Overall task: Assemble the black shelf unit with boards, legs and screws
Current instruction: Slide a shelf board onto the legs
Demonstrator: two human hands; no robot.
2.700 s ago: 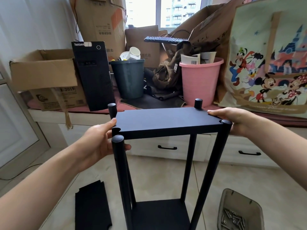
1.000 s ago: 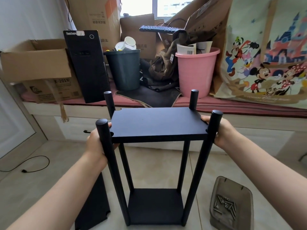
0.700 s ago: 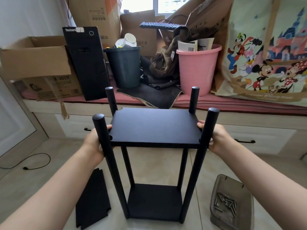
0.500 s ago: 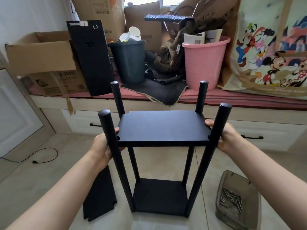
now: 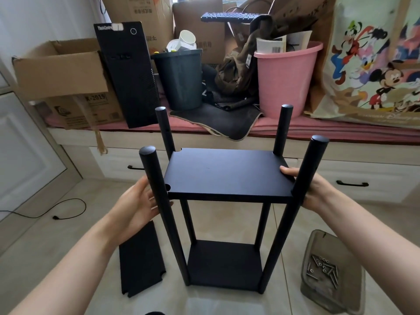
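Shelf unit (image 5: 225,201) stands upright on the tiled floor (image 5: 56,235), between the person's two hands, with its bottom board (image 5: 223,266) resting low near the floor and its upper board (image 5: 227,172) held partway up four black legs.

Farthest left of the left fingers, a black cable (image 5: 56,211) trails over the floor, and below the left wrist a loose black board (image 5: 141,260) lies flat on the tiles. The left hand (image 5: 136,205) sits just outside the near-left leg (image 5: 163,214), palm turned toward the unit; its fingers (image 5: 147,189) are straight and slightly spread, reaching toward the left edge of the upper board behind that leg. Whether they touch the board cannot be told, since the leg hides the contact.

Between the two sets of fingers the upper board lies level, its notched corners against the legs; the far-left leg (image 5: 164,130) and far-right leg (image 5: 283,130) rise above it.

The right hand (image 5: 311,189) is at the board's right edge, behind the near-right leg (image 5: 302,189). Its thumb (image 5: 287,171) lies on top of the board, while the other fingers are hidden under the board, so it appears to clasp the edge.

To the right of and below the right fingers, a clear plastic tray (image 5: 331,273) on the floor holds loose screws (image 5: 322,269).
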